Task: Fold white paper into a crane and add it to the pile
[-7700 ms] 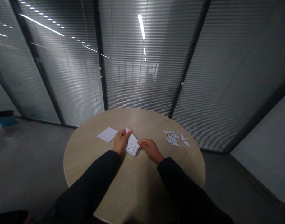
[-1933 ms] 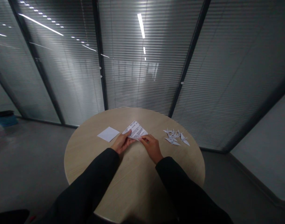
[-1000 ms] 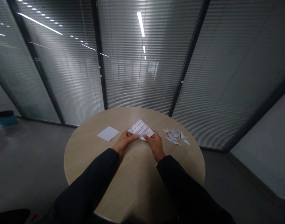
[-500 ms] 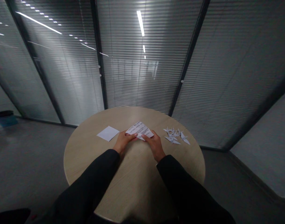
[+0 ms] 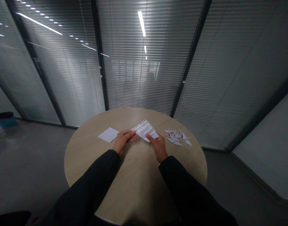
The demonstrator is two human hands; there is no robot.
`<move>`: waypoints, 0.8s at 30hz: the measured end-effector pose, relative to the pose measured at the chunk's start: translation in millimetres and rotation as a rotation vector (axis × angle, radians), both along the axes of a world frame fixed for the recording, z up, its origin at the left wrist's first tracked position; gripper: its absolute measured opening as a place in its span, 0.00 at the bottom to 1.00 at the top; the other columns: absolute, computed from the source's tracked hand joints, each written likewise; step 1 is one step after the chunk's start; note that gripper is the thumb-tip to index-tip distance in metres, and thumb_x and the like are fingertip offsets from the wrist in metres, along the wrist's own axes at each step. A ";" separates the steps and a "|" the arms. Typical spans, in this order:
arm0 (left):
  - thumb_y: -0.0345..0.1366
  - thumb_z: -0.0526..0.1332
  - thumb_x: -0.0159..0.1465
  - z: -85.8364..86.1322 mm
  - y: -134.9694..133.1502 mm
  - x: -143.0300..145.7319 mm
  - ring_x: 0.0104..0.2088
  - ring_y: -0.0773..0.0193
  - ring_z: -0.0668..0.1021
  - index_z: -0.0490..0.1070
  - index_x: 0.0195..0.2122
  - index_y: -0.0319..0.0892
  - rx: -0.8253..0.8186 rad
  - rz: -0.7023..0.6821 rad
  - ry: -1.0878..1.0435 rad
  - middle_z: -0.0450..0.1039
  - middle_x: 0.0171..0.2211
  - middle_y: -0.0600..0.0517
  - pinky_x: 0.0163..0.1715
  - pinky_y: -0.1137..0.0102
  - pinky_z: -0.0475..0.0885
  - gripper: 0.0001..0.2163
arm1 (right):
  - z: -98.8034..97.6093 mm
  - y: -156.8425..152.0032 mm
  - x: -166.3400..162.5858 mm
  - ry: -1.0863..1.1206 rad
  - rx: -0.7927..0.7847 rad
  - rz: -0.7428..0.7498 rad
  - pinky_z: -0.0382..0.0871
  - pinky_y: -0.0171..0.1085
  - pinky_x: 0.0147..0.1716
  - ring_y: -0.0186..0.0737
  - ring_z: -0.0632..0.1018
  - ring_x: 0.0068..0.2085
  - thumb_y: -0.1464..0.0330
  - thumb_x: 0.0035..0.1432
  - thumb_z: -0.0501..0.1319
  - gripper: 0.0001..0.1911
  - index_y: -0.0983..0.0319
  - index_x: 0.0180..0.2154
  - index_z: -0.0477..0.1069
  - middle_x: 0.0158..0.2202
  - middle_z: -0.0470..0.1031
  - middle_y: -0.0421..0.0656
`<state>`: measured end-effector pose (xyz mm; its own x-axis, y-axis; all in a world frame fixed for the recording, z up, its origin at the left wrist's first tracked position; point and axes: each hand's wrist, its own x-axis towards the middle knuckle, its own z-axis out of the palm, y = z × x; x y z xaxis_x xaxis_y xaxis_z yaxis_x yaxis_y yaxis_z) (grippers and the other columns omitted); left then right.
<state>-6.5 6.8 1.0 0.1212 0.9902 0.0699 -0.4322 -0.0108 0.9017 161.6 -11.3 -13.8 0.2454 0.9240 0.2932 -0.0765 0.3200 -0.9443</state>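
A folded sheet of printed paper [image 5: 145,130], its text in small dark lines, lies toward the far edge of a round wooden tabletop [image 5: 139,179], a little right of center. It forms a rough kite shape with one point aimed left. The left hand [image 5: 122,141] sits just below that point, its fingers stretched out together and reaching right. It looks open and narrow rather than gripping, though the fingertips lie so near the paper that contact is hard to judge. The right hand [image 5: 158,146] comes in from the near side, with its fingers [image 5: 149,136] on the lower edge of the paper. (Whether they pinch the sheet or only press on it, I cannot tell, as the thumb is out of sight.) Both forearms are in dark sleeves.

To the left, near the far edge, lies a blank white paper square [image 5: 108,135]. To the right, a small heap of folded paper cranes [image 5: 175,137] sits near the edge. Behind the table stand glass partitions [image 5: 144,78] with striped blinds, which reflect ceiling lights. The floor [image 5: 28,166] is grey, with a blue object [image 5: 4,115] at the far left.
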 end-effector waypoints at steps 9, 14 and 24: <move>0.30 0.69 0.52 0.8 -0.7 1.9 0.31 0.65 0.80 0.77 0.30 0.33 -0.014 0.047 -0.027 0.79 0.33 0.44 0.37 0.72 0.77 0.06 | -1.4 0.8 -1.4 0.056 -0.019 0.030 0.72 0.44 0.42 0.46 0.80 0.39 0.61 0.42 0.70 0.19 0.62 0.37 0.77 0.38 0.81 0.45; 0.30 0.68 0.54 1.7 -1.9 2.5 0.30 0.67 0.79 0.77 0.29 0.33 -0.017 0.037 -0.014 0.79 0.32 0.44 0.37 0.74 0.76 0.04 | -5.9 5.1 0.8 0.085 -0.033 0.021 0.72 0.43 0.41 0.46 0.80 0.39 0.60 0.41 0.70 0.19 0.62 0.37 0.77 0.38 0.81 0.45; 0.34 0.69 0.53 -2.6 -0.8 2.3 0.31 0.65 0.80 0.77 0.30 0.34 0.022 0.030 -0.008 0.79 0.32 0.45 0.38 0.71 0.76 0.08 | -6.8 5.8 1.3 0.110 -0.038 0.040 0.72 0.43 0.42 0.46 0.80 0.39 0.61 0.41 0.70 0.19 0.62 0.37 0.77 0.38 0.81 0.45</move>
<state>-4.2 6.0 -1.6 0.0904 0.9916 0.0921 -0.4385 -0.0434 0.8977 162.9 -5.4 -20.6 0.2365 0.9437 0.2314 -0.1924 0.2789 -0.9408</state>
